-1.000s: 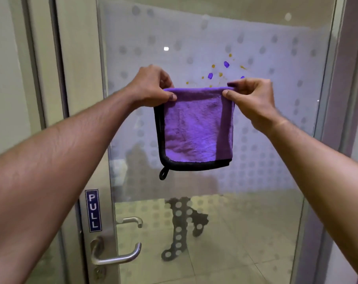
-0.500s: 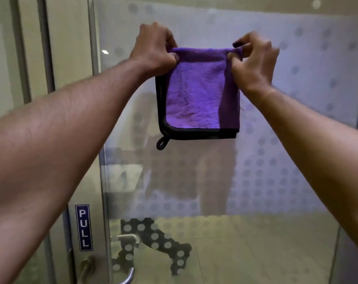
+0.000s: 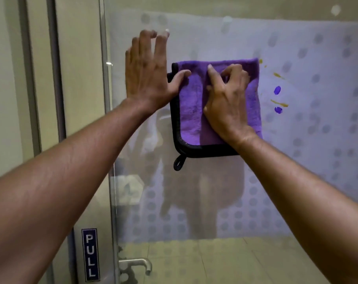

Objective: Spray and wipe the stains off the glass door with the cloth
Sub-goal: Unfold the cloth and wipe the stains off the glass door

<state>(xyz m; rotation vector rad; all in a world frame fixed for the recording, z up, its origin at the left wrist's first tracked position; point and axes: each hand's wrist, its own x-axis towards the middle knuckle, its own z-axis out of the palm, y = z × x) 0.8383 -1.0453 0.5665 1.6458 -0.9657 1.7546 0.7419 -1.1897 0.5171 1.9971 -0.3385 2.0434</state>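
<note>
Beige wall (image 3: 6,78) left; tiled floor (image 3: 225,263) behind dotted frosting; blue PULL sign (image 3: 89,255); metal handle (image 3: 138,264)

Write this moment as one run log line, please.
right hand presses cloth on glass door | left hand open, thumb on cloth | stains uncovered

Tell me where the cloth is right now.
In the head view, the cloth lies flat against the glass door, upper centre, under the right hand, with the left hand at its left edge and the stains just right.

Purple cloth (image 3: 196,111) edged black; purple and yellow stains (image 3: 277,90); dot-frosted glass door (image 3: 297,181).
</note>
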